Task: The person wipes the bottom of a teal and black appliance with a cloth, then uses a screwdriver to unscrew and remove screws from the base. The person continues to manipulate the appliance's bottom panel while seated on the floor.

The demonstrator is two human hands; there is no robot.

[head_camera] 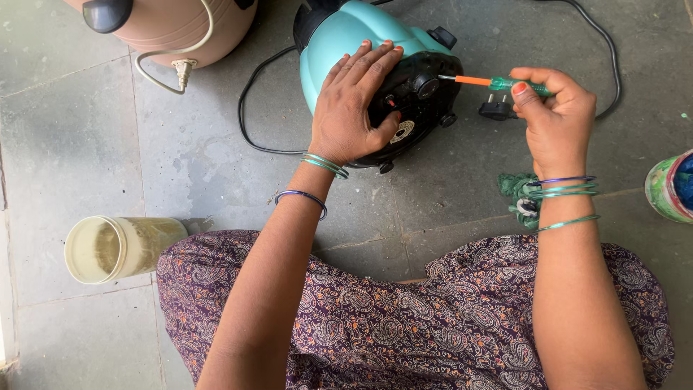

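Observation:
A teal appliance base with a black underside lies tipped on the stone floor. My left hand presses flat on it, fingers spread over the teal shell and the black bottom. My right hand grips a screwdriver with a green handle and an orange shaft. Its metal tip points left and touches a black foot on the underside. Bangles circle both wrists.
A black cord loops round the appliance, its plug lying by the right hand. A pink appliance with a white cord stands top left. A jar lies at left, a painted container at right, green cloth near the knee.

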